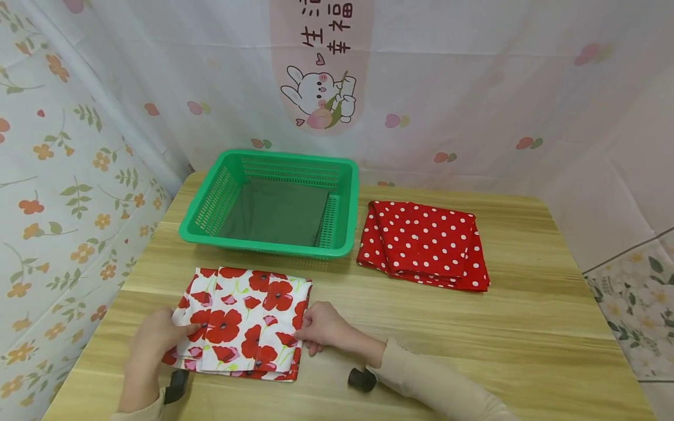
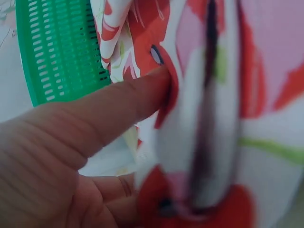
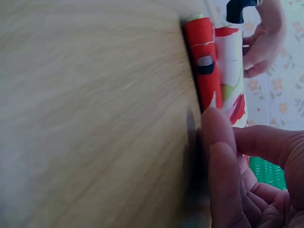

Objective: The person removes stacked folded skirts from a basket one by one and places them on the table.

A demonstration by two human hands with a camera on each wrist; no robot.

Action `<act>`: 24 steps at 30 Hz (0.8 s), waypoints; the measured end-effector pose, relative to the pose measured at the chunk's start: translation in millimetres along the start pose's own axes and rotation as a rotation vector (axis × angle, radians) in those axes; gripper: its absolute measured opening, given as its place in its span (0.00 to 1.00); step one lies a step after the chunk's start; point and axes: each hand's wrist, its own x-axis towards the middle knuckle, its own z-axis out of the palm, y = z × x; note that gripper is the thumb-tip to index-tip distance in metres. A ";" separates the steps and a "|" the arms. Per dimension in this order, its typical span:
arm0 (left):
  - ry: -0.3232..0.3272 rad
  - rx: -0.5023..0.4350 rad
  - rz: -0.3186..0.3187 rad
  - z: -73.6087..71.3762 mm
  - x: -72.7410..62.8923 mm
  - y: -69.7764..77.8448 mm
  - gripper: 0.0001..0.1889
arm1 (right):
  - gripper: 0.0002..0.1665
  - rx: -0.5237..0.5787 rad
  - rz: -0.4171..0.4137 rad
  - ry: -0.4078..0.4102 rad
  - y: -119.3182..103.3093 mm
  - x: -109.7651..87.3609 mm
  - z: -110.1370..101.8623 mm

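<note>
A folded white cloth with red poppies (image 1: 239, 316) lies on the table at the front left. My left hand (image 1: 154, 338) grips its left edge; the left wrist view shows the thumb (image 2: 128, 97) on the upper side of the cloth and the other fingers partly hidden beneath it. At the opposite edge my right hand (image 1: 327, 328) pinches the cloth between thumb and fingers, as the right wrist view also shows. The folded layers appear there as rounded red and white edges (image 3: 204, 61).
Behind the poppy cloth stands a green plastic basket (image 1: 268, 251) with a folded dark green cloth (image 1: 279, 213) inside. To its right lies a folded red polka-dot cloth (image 1: 423, 242). Printed curtains (image 1: 447, 105) hang behind and beside the wooden table (image 1: 505, 345).
</note>
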 end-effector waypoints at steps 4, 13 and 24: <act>0.059 0.040 -0.019 0.1 -5.3 6.5 0.32 | 0.16 -0.082 -0.037 0.018 -3.0 -0.7 0.2; 0.154 -0.045 0.106 -7.4 -5.5 20.4 0.34 | 0.14 -0.142 -0.183 0.067 -15.8 0.5 -13.8; 0.408 -0.305 0.415 -40.1 1.9 63.4 0.22 | 0.05 0.073 -0.325 0.089 -49.4 0.3 -46.3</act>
